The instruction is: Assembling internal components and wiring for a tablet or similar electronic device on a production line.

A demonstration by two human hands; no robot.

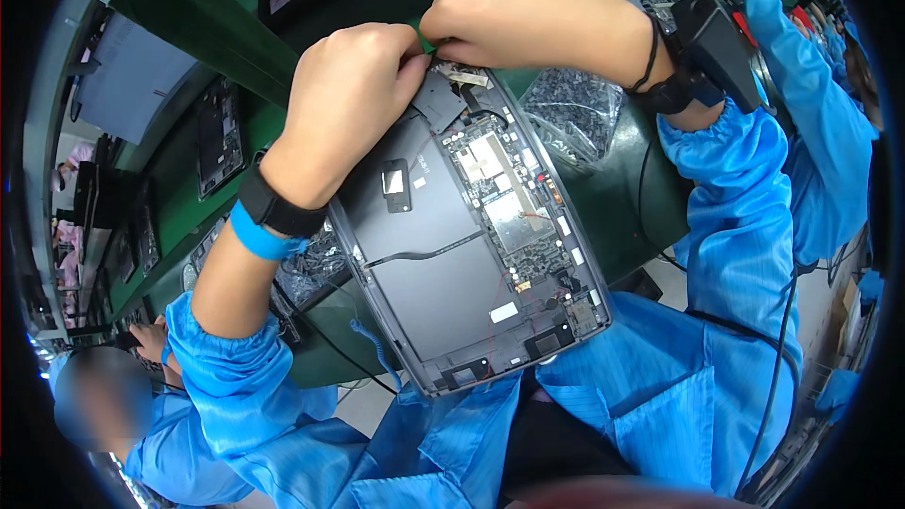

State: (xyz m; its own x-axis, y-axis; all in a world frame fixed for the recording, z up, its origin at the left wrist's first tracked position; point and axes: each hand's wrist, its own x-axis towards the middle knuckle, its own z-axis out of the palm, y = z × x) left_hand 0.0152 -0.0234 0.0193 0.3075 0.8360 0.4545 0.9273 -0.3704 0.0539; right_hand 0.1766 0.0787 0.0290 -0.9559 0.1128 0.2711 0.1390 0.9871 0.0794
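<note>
An opened tablet (405, 297) lies before me, its inside facing up and its far end turned slightly left. Along its right side runs a circuit board (528, 254); a dark flat cable (429, 254) crosses the grey left part. At the far end, my left hand (353, 80) is closed, thumb and fingers pinched at the tablet's edge. My right hand (490, 14) is closed too, its fingertips curled down close to the left ones. A bit of bright green shows between the hands; what either pinches is hidden.
Right of the tablet lies a clear bag of dark parts (570, 113); another clear bag (316, 264) is beside my left forearm. A green post (207, 24) slants at the upper left. Dark device panels (219, 137) stand beyond. Co-workers' blue sleeves (801, 66) show on both sides.
</note>
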